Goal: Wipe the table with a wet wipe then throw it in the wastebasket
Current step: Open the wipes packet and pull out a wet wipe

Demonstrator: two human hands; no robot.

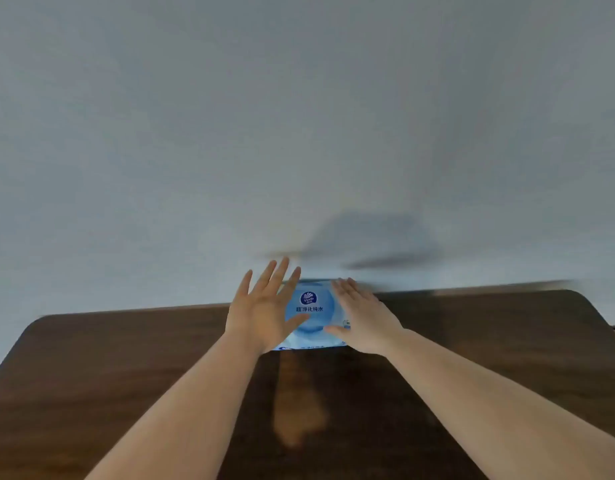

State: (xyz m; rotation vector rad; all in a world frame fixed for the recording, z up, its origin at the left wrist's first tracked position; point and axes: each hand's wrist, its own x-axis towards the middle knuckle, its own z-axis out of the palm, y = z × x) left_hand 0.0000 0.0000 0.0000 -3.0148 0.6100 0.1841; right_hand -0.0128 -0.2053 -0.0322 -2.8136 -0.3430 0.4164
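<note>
A blue and white pack of wet wipes [311, 315] lies at the far edge of the dark wooden table [126, 358], against the wall. My left hand [264, 306] hovers over the pack's left side with fingers spread and nothing in it. My right hand [363, 317] lies flat over the pack's right side, fingers together and stretched out, thumb touching the front of the pack. No loose wipe is visible. The wastebasket is out of view.
A plain pale wall [299, 116] rises directly behind the table. The table's rounded far corners show at left and right. A lighter streak [295, 410] of reflected light runs down the wood between my forearms.
</note>
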